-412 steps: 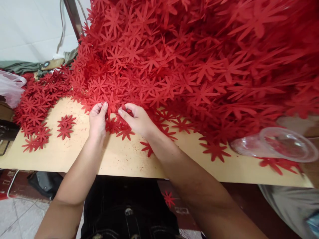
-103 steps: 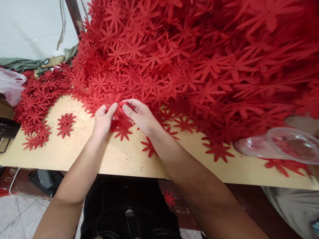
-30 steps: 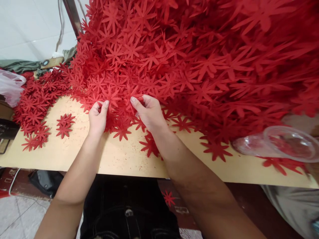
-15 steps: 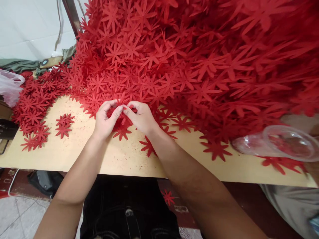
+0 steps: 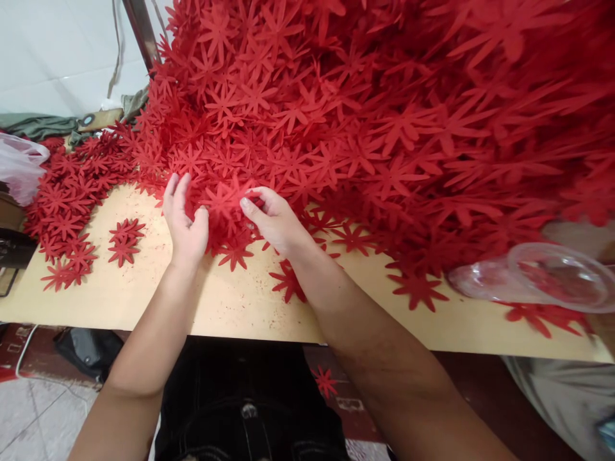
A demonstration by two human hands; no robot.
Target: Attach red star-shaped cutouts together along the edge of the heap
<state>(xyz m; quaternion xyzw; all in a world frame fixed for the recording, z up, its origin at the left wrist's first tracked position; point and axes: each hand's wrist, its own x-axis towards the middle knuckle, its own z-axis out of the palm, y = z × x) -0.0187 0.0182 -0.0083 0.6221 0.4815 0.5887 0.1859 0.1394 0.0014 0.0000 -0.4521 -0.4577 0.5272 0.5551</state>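
A red flower-shaped cut-out (image 5: 221, 200) with several long petals hangs between my two hands, a little blurred. Thumb and fingers of my right hand (image 5: 273, 221) are pinched at its right edge. My left hand (image 5: 185, 221) stands to its left with fingers raised and thumb apart, holding nothing. Behind both hands rises a big heap of the same red cut-outs (image 5: 288, 115). Just below the held piece, another red cut-out (image 5: 234, 253) lies on the tabletop (image 5: 230, 307). One more cut-out (image 5: 287, 282) is partly covered by my right forearm.
A smaller pile of red cut-outs (image 5: 72, 192) lies at the left, near a thin plastic bag (image 5: 22, 166). Two cut-outs (image 5: 125, 242) sit apart from it. At the right a clear plastic container (image 5: 509, 275) lies on its side. One cut-out (image 5: 325, 381) is below the table edge.
My left hand has let go of the red cut-out, opened and moved left. My right hand has shifted slightly right and keeps its pinch on the piece.
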